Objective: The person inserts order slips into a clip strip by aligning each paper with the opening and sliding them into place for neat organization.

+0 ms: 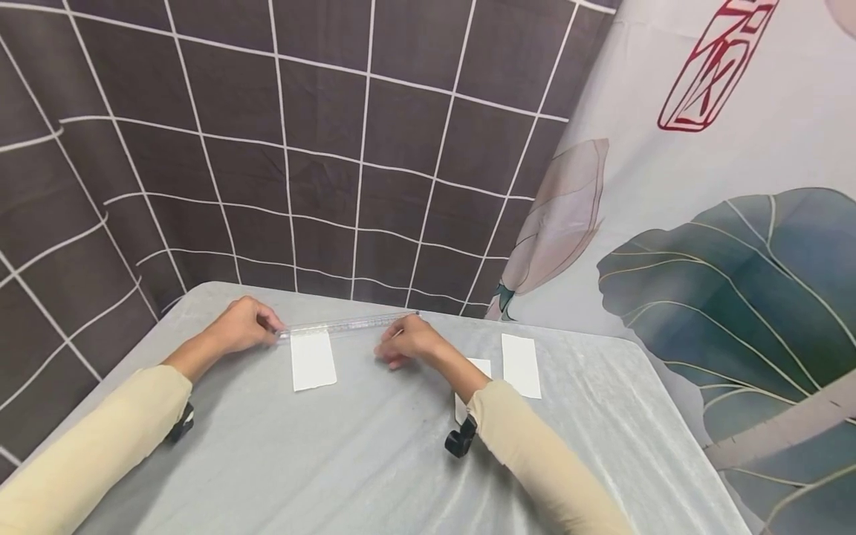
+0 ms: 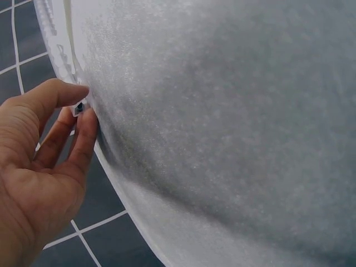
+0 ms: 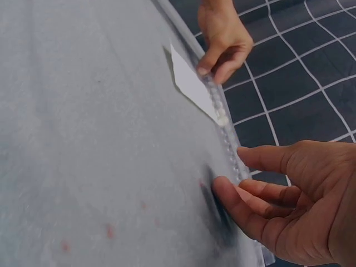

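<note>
A clear plastic ruler (image 1: 354,324) lies along the far edge of the table, across the top of a white paper piece (image 1: 313,361). My left hand (image 1: 246,325) pinches the ruler's left end between thumb and fingertips; the left wrist view shows a small dark spot on that end. Towards the ruler's other end is my right hand (image 1: 411,340). In the right wrist view the right hand's thumb and loosely bent fingers (image 3: 245,208) stand apart beside the ruler, with no visible grip on it. That hand covers part of the ruler's right end.
Another white paper piece (image 1: 521,365) lies on the grey cloth-covered table (image 1: 267,453) to the right. A third paper (image 1: 478,365) is partly hidden under my right forearm. Behind the table hangs a dark gridded curtain (image 1: 321,178), with a lotus-patterned cloth (image 1: 642,171) at the right.
</note>
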### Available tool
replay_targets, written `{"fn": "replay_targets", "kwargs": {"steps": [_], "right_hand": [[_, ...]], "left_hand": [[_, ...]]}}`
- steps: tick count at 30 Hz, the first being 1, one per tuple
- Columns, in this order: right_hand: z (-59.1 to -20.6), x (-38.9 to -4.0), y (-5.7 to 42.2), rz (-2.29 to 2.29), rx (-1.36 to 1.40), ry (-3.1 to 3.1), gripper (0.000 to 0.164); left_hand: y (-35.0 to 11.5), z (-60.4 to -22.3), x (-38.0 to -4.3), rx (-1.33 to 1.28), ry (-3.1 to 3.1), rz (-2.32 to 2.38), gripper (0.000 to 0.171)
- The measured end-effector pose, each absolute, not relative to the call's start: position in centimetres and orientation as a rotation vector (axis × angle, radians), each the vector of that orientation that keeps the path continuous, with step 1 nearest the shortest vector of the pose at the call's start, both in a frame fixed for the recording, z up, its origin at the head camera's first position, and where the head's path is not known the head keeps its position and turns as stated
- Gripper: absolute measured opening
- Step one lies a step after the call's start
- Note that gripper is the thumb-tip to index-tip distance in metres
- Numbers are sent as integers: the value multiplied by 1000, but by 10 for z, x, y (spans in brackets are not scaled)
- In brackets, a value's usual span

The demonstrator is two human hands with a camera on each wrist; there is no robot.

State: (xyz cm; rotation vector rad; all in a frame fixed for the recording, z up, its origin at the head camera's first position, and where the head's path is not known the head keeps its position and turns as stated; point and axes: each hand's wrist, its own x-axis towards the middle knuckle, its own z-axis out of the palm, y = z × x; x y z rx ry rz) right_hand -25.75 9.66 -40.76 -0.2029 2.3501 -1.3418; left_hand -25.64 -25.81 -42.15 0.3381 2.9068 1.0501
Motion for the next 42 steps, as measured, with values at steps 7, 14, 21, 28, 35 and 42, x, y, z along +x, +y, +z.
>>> {"fn": "replay_targets", "kwargs": {"steps": [7, 14, 21, 28, 35, 42], "right_hand": [[-405, -252, 115, -1278, -251, 2422, 25], [-403, -248, 138, -1239, -237, 2466, 29], [-401, -249, 158, -1220, -227, 2488, 31], [-400, -245, 181, -1201, -188, 2498, 32], [-405, -241, 199, -1180, -169, 2511, 28], [-406, -239, 213, -1177, -161, 2512, 30]], "left_hand": [[-258, -423, -258, 346, 2907, 1054, 26], [-260, -423, -258, 373, 2913, 1059, 25], [-260, -424, -256, 353, 2919, 1051, 25], [-257, -423, -256, 350, 2925, 1052, 26], [-258, -423, -256, 347, 2919, 1058, 25], [-257, -425, -258, 361, 2929, 1039, 25]]}}
